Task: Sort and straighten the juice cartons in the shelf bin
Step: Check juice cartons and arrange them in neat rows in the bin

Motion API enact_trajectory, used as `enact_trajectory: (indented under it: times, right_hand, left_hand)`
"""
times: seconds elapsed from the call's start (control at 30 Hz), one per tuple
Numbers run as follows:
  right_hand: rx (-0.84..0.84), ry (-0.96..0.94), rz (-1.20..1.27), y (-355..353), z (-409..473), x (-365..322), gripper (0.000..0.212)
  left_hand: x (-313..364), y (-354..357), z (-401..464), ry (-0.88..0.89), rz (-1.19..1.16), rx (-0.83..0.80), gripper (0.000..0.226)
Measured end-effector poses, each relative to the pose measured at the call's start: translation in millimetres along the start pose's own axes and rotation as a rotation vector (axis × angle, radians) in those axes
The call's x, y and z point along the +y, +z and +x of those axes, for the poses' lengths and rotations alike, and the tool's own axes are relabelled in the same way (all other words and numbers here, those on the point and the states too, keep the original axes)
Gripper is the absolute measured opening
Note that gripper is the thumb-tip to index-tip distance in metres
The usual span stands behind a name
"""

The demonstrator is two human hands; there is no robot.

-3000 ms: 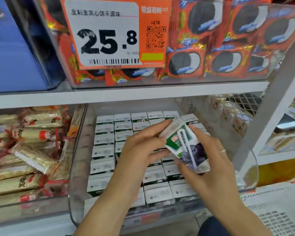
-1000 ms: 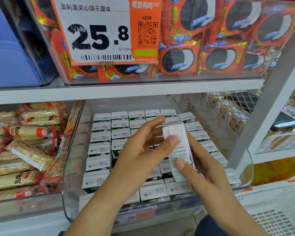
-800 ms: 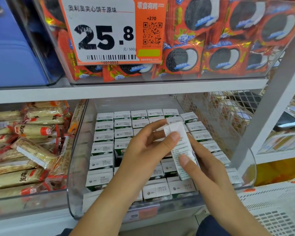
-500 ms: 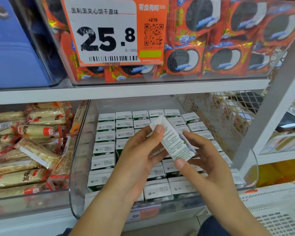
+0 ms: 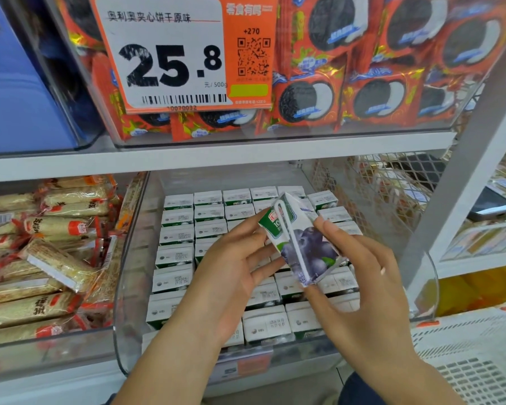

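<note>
A small carton (image 5: pixel 300 242) held tilted above the middle of the clear bin (image 5: pixel 129 331), blueberry face and attached straw (image 5: pixel 292 244) toward the camera. The left hand (image 5: pixel 234 276) touches its upper left edge with nearly straight fingertips; the right hand (image 5: pixel 360 287) supports it, fingers behind the right side and thumb under the lower corner, so the grip is a light pinch rather than a clamp. The carton appears light, stiff along its folds but dentable on its broad faces, with a smooth coating that may slip; the narrow sides offer the best hold, clear of the straw. The rows of cartons (image 5: pixel 208 229) stand upright, tops showing; those beneath the hands are hidden, as is any empty slot. The right fingers' contact behind the carton is not visible.
</note>
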State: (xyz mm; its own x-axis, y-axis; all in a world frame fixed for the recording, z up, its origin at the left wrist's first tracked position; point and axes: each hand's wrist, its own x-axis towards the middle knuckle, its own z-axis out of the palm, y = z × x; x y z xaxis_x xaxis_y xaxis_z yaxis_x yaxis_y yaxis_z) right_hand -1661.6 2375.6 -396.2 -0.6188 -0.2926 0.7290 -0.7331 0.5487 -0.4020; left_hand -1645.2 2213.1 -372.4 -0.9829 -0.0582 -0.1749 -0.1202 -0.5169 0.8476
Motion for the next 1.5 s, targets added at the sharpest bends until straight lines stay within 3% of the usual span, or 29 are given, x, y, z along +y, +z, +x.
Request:
enact_trajectory:
  times: [0.13, 0.2, 0.27, 0.33, 0.4, 0.5, 0.57, 0.67, 0.77, 0.9, 1.03, 1.13, 1.27, 1.5]
  right_hand:
    - [0.025, -0.341, -0.171, 1, -1, 8, 0.079]
    - [0.001, -0.388, -0.155, 4, -4, 11, 0.082]
    - [-0.011, -0.395, -0.100, 5, -7, 10, 0.069]
    - [-0.028, -0.244, 0.017, 0, -3, 8, 0.060]
    - [-0.069, 0.061, 0.234, -6, 1, 7, 0.058]
    - [-0.168, 0.482, 0.542, -12, 7, 7, 0.039]
    - [-0.309, 0.577, 0.577, -13, 8, 6, 0.049]
    - [-0.440, 0.587, 0.586, -10, 7, 0, 0.051]
    - [-0.332, 0.648, 0.667, -8, 7, -4, 0.046]
    - [-0.171, 0.642, 0.728, -12, 8, -2, 0.037]
    - [-0.174, 0.576, 0.844, -21, 9, 1, 0.052]
    - [-0.155, 0.577, 0.909, -22, 8, 6, 0.047]
    - [-0.179, 0.550, 0.910, -22, 5, 10, 0.068]
    - [-0.131, 0.458, 0.875, -22, 3, 11, 0.066]
  left_hand:
    - [3, -2, -1, -0.006, 0.108, 0.012, 0.036]
    - [5, -1, -3, -0.021, 0.137, 0.000, 0.052]
    - [4, -1, -3, -0.019, 0.113, 0.008, 0.057]
    - [4, 0, -4, 0.014, 0.041, 0.027, 0.045]
    - [4, 0, -4, 0.065, -0.028, 0.056, 0.042]
    - [5, -2, -3, 0.121, -0.050, 0.082, 0.048]
    - [5, -1, -2, 0.130, -0.064, 0.080, 0.049]
    - [3, 2, -2, 0.149, -0.074, 0.057, 0.057]
    - [2, 1, -3, 0.142, -0.049, 0.003, 0.055]
    - [5, 0, -6, 0.113, 0.295, -0.067, 0.055]
    - [8, 0, -8, 0.143, 0.446, -0.111, 0.060]
    - [7, 0, -8, 0.215, 0.534, -0.090, 0.054]
    - [7, 1, -9, 0.258, 0.568, -0.110, 0.055]
    - [5, 6, -14, 0.435, 0.757, -0.092, 0.061]
